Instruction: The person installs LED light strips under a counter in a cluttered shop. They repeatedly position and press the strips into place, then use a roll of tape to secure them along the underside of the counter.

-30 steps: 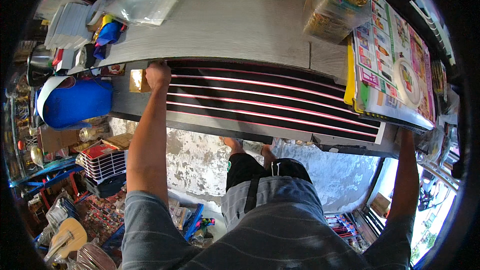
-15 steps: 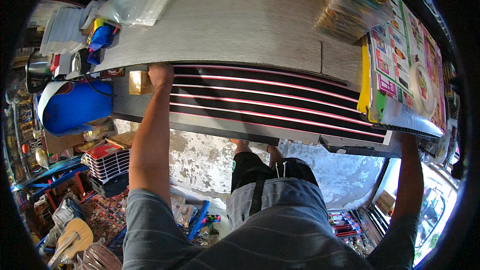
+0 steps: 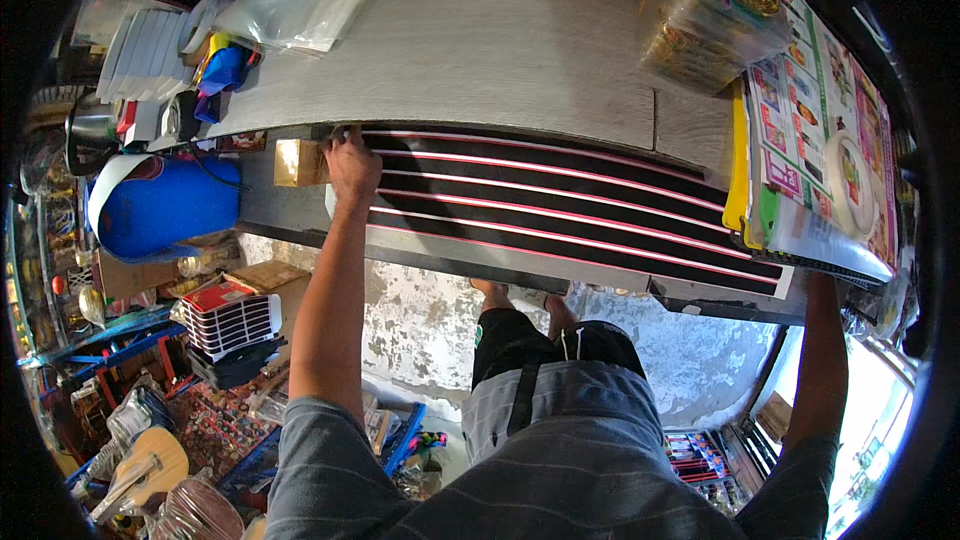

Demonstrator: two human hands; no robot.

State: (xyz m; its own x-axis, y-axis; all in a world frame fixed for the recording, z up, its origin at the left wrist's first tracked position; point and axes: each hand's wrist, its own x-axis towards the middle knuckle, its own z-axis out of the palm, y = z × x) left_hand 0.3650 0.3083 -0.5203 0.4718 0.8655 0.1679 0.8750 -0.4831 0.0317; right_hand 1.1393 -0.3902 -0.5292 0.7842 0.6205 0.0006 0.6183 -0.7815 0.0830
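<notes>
Now both arms stretch out to hold the long black striped sheet [image 3: 560, 210] at the desk [image 3: 480, 50] edge.
Left hand [image 3: 352, 165] grips its end at 10 o'clock; right hand is hidden, so I cannot tell. I think the next move needs an even, two-handed lift.

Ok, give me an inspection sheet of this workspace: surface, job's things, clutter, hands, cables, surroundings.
Surface: grey wood-grain tabletop, bare in the middle.
Job's things: black sheet with pink stripes along the front edge.
Clutter: clear plastic bag, wrapped gold packs, printed leaflets, small cardboard box.
Hands: left hand grips the sheet's left end; right hand hidden under the leaflets.
Cables: black cord by the blue drum.
Surroundings: guitar, stacked goods on the floor.
</notes>
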